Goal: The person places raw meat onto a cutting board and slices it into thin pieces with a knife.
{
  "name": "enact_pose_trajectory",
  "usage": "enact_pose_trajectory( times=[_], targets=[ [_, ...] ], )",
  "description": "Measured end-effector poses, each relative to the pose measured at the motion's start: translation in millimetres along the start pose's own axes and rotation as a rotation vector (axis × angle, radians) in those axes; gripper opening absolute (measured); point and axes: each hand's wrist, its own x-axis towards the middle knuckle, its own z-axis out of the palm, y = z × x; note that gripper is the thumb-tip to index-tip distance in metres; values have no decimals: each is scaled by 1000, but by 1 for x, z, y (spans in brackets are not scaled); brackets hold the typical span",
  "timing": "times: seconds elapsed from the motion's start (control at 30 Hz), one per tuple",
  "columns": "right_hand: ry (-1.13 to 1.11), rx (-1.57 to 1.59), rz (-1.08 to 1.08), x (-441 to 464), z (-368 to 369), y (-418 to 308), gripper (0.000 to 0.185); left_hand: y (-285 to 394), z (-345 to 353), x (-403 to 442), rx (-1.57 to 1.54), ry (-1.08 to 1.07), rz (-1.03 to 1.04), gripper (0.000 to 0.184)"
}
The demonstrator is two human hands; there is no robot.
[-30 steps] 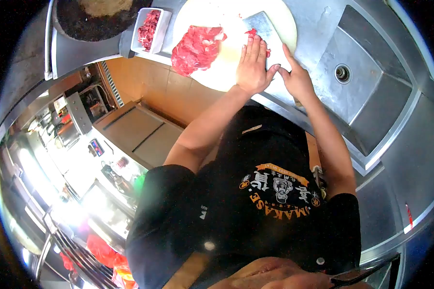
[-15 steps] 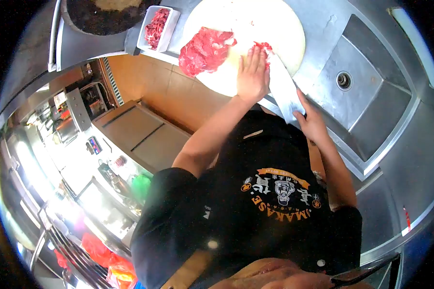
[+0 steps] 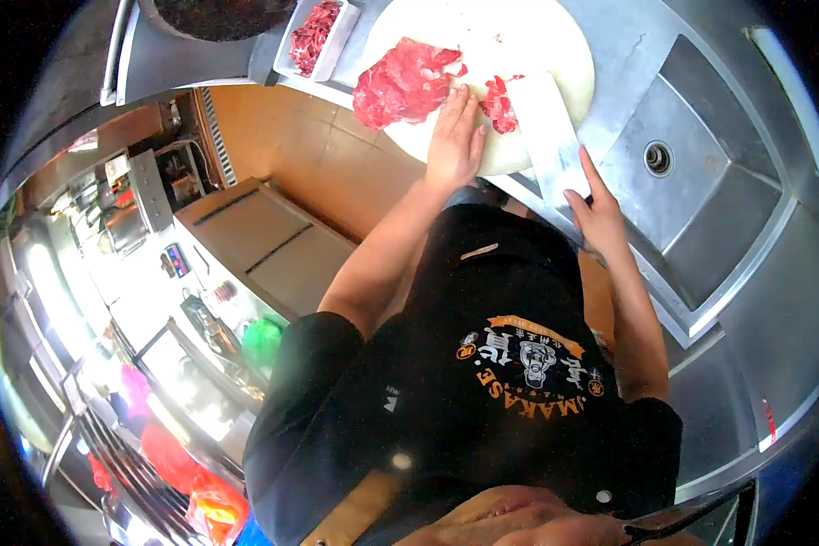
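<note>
A round white cutting board (image 3: 519, 45) lies on the counter. On its left part is a large piece of raw red meat (image 3: 405, 84). My left hand (image 3: 455, 146) lies at the board's near edge with its fingers stretched out beside that meat; whether the fingertips touch it I cannot tell. A small heap of cut meat (image 3: 498, 105) lies between this hand and the cleaver. My right hand (image 3: 601, 214) grips the cleaver (image 3: 551, 136) at its near end. The broad blade is tilted over the board, its far end beside the cut meat.
A white tray (image 3: 339, 36) of cut meat stands left of the board. To the right is a steel sink (image 3: 714, 196) with a drain (image 3: 658, 158). A dark round pan-like surface (image 3: 218, 14) sits at the far left. A steel cabinet (image 3: 255, 246) stands to the left.
My left hand has moved left, off the cut meat and towards the large piece. The cleaver has shifted slightly away from it, uncovering more of the cut heap. The whole view has shifted a little.
</note>
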Motion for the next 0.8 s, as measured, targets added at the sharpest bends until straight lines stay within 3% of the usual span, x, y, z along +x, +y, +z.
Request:
enact_pose_trajectory(
  times=[0.23, 0.3, 0.37, 0.6, 0.7, 0.8],
  targets=[
    [182, -166, -154, 32, 46, 4, 76, 0, 6, 6, 209, -233, 207, 77],
    [158, -159, -99, 30, 46, 1, 77, -4, 8, 6, 270, -278, 241, 85],
    [241, -225, -212, 35, 51, 6, 77, -4, 9, 6, 291, -298, 246, 89],
    [165, -239, -26, 37, 51, -26, 77, -2, 3, 7, 270, -382, 238, 98],
    [261, -290, -334, 19, 58, 8, 75, -2, 3, 7, 248, -386, 238, 99],
    [163, -252, -208, 34, 54, -1, 75, -5, 2, 4, 202, -371, 222, 100]
  ],
)
